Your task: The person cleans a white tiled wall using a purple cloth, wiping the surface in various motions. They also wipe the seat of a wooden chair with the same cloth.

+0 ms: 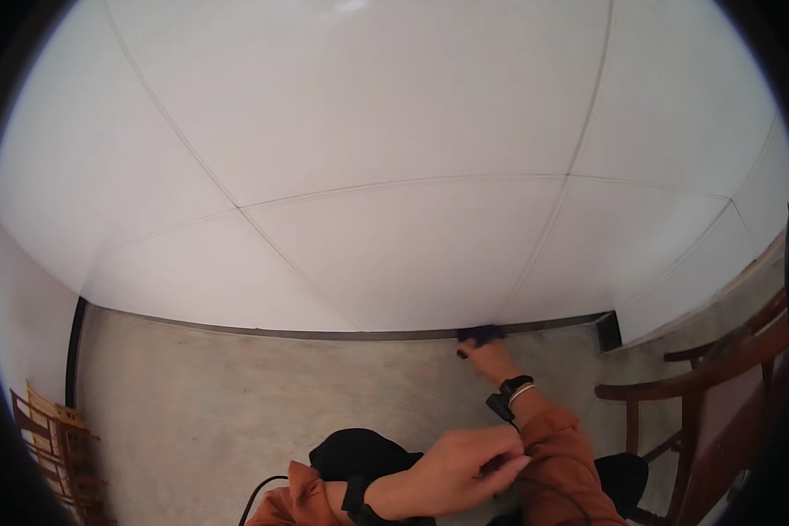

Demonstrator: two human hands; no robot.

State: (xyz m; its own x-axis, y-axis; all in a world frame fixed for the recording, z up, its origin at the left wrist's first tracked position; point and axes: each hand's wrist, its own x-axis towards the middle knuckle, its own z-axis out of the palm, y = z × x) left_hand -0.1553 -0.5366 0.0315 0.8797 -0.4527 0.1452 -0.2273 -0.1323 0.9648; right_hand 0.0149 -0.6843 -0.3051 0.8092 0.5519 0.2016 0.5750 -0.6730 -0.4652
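Note:
My right hand (490,358) reaches down to the foot of the white panelled wall (401,263), its fingers on a dark cloth (481,334) pressed against the dark skirting strip (394,335). A black band and a light bracelet circle that wrist. My left hand (463,470) is close to my body, beside the right forearm's orange-brown sleeve, with its fingers curled and the thumb near the fingertips. Whether it pinches the thin dark cable there I cannot tell. A black band is on the left wrist too.
A dark wooden armchair (690,388) stands at the right. More wooden chair-like furniture (62,447) is at the lower left. Grey concrete-like floor (237,394) runs along the wall. A short dark skirting piece (609,332) marks a wall corner. My black-clad knees are below.

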